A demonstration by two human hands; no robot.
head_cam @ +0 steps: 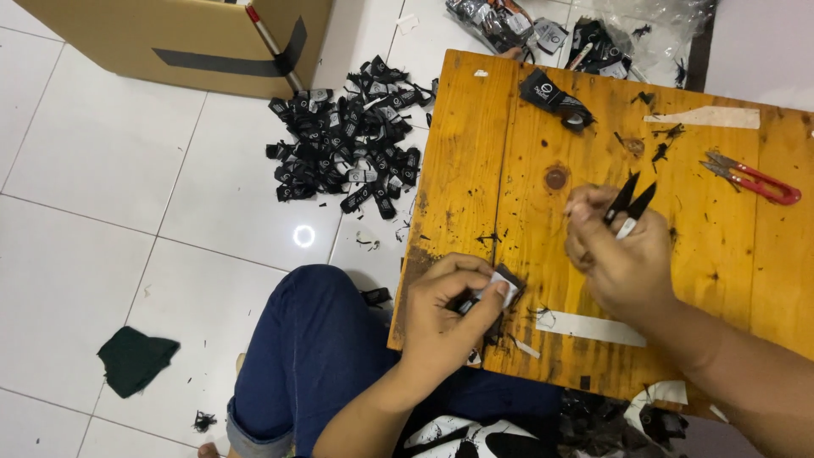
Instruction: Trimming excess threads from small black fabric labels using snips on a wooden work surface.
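The label (500,284) sits at the near left edge of the board (475,170), pinched in the left hand (445,309); thumb and fingers close on it, a white face showing under the thumb and a black part poking out beyond the fingertips. The right hand (623,254) is just to the right, above the board, closed round the snips (629,203); their two black blades point up and away from the person and stand slightly apart, near the label but not touching it.

Two white strips of tape lie on the board, one (589,326) below the right hand, another (704,117) near the far edge; red snips (755,178) lie well off to the right; a single black label (555,97) lies near the far edge; black thread scraps speckle the wood.

The board rests over the person's lap, a blue trouser leg (305,356) showing under its left edge. On the white tile floor (102,170) to the left of the board lies a pile (352,140) of black labels; beyond it stands a cardboard box (186,38); a dark green cloth (134,360) lies on the tiles at lower left; a clear bag (644,25) with more black pieces sits past the far edge of the board.
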